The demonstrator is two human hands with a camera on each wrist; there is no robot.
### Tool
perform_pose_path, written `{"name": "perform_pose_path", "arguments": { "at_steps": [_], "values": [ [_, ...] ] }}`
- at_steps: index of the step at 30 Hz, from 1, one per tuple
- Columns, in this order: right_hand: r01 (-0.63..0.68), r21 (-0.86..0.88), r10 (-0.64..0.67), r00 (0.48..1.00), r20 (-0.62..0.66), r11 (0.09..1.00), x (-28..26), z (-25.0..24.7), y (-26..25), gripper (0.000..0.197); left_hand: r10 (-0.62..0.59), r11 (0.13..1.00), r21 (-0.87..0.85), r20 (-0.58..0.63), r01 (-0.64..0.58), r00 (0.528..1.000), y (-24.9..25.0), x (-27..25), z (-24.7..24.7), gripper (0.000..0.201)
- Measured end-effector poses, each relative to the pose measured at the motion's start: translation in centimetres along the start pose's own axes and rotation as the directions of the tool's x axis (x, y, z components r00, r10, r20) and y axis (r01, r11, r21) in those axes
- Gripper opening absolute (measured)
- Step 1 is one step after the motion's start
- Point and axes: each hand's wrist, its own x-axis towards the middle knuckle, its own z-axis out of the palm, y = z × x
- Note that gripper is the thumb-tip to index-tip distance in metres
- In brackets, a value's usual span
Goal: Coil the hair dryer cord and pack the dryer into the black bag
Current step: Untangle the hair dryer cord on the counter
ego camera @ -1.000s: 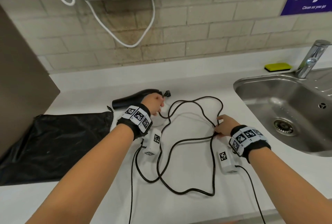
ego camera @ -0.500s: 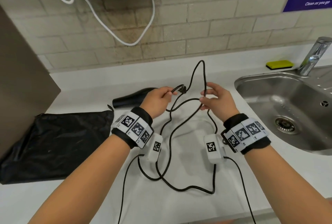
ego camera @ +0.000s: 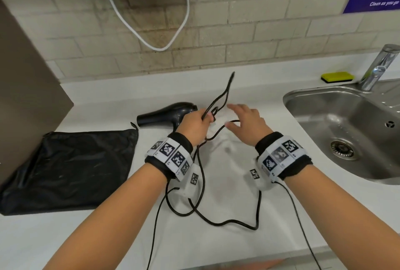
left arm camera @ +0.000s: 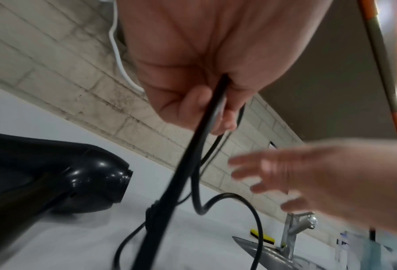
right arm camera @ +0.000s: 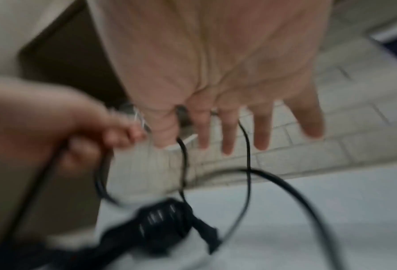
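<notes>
On smooth white counter [ego camera: 108, 233], glossy dryer [ego camera: 164, 115], thin looping cord [ego camera: 225, 222].

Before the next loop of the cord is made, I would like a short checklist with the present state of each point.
1. Left hand grips the gathered cord: ok, its fingers are curled round the strands.
2. Right hand is free to fetch more cord: ok, its fingers are spread and hold nothing.
3. Loose cord on the counter is free of knots: cannot tell, the strands cross one another.
4. Hair dryer lies steady on the counter: ok.
5. Black bag is open to receive the dryer: not ok, it lies flat.
6. Plug end located: cannot tell.
</notes>
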Motion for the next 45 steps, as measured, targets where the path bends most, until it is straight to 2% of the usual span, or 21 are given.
{"name": "perform_pose_path", "arguments": {
  "at_steps": [1,2,5,8,12,14,17,20,22,24,26,28,29,31,33,36,39,41,42,43,45],
  "values": [
    [0.008,-0.204,0.012,0.995,0.096,0.979,0.0,0.5,0.8,0.048,0.012,0.999,-0.033,0.009,-0.012,1.0,-0.2,0.2,-0.3,0.026],
    [0.043,-0.31,0.012,0.985,0.172,0.95,-0.1,1.0,1.2,0.046,0.023,0.998,-0.066,0.021,-0.021,1.0,-0.4,0.4,-0.5,0.028],
    [0.102,-0.259,-0.045,0.975,0.219,0.96,-0.1,1.9,1.8,0.037,0.0,0.981,-0.193,0.025,0.004,1.0,-0.6,1.0,-0.8,0.034],
    [0.11,-0.037,-0.108,0.993,0.056,0.993,-0.3,1.3,2.0,0.027,-0.102,0.958,-0.27,0.006,0.1,0.995,-0.4,1.5,-1.3,0.033],
    [0.121,0.09,-0.107,0.982,-0.153,0.989,-0.9,-0.7,3.3,0.02,-0.263,0.965,0.001,-0.014,0.263,0.965,-0.7,2.3,-3.3,0.048],
    [0.108,0.108,-0.081,0.97,-0.227,0.988,-1.3,-1.7,4.0,0.018,-0.356,0.934,0.03,0.003,0.356,0.934,-1.6,3.0,-3.5,0.056],
    [0.086,0.171,-0.019,0.932,-0.362,0.981,-1.7,-3.0,4.7,0.018,-0.505,0.855,-0.082,0.1,0.512,0.858,-2.8,3.4,-2.8,0.045],
    [0.103,0.249,0.002,0.921,-0.389,0.963,-2.2,-3.4,4.4,0.02,-0.5,0.785,-0.265,0.262,0.56,0.825,-3.0,3.1,-1.6,0.025],
    [0.145,0.285,-0.031,0.929,-0.37,0.948,-2.6,-3.1,3.6,0.023,-0.47,0.724,-0.388,0.327,0.57,0.82,-2.9,2.6,-0.9,0.043],
    [0.167,0.29,-0.061,0.938,-0.342,0.942,-3.1,-2.7,2.8,0.026,-0.441,0.748,-0.402,0.296,0.529,0.848,-2.5,2.2,-0.5,0.05],
    [0.173,0.306,-0.067,0.942,-0.329,0.936,-3.4,-2.1,2.0,0.027,-0.423,0.831,-0.341,0.125,0.44,0.897,-1.6,1.6,-0.7,0.05],
    [0.169,0.35,-0.052,0.946,-0.321,0.921,-3.7,-1.5,1.2,0.025,-0.434,0.84,-0.356,0.014,0.41,0.901,-0.4,0.5,-0.8,0.048],
    [0.167,0.365,-0.046,0.947,-0.319,0.916,-3.8,-1.1,0.8,0.024,-0.459,0.788,-0.431,0.066,0.441,0.886,0.0,-0.1,-0.7,0.05],
    [0.18,0.37,-0.055,0.944,-0.325,0.911,-3.9,-0.4,-0.2,0.023,-0.464,0.576,-0.621,0.287,0.532,0.838,1.0,-1.7,-0.7,0.062],
    [0.211,0.372,-0.078,0.937,-0.341,0.904,-4.0,0.4,-1.2,0.022,-0.366,0.397,-0.755,0.392,0.522,0.844,1.5,-2.7,-0.9,0.072],
    [0.232,0.393,-0.085,0.931,-0.356,0.89,-4.2,1.4,-2.2,0.022,-0.289,0.289,-0.894,0.259,0.342,0.922,2.1,-3.0,-1.3,0.06],
    [0.135,0.409,-0.052,0.977,-0.208,0.902,-4.4,1.8,-1.4,0.023,-0.34,0.235,-0.951,0.111,0.199,0.934,1.7,-2.5,-2.9,0.044],
    [0.066,0.337,-0.074,0.997,0.009,0.939,-4.7,1.9,-0.5,0.024,-0.341,0.242,-0.954,0.088,0.178,0.936,0.7,-2.4,-4.3,0.041],
    [0.059,0.316,-0.086,0.994,0.071,0.947,-4.9,2.0,-0.2,0.024,-0.328,0.289,-0.938,0.09,0.19,0.94,0.1,-2.4,-4.7,0.038],
    [0.055,0.34,-0.087,0.993,0.08,0.939,-5.0,2.1,-0.1,0.024,-0.306,0.39,-0.896,0.091,0.211,0.948,-0.4,-2.5,-4.8,0.033],
    [0.036,0.459,-0.048,0.999,0.014,0.888,-5.0,2.0,-0.6,0.022,-0.221,0.68,-0.696,0.104,0.23,0.97,-1.0,-3.0,-4.2,0.016]
  ]
}}
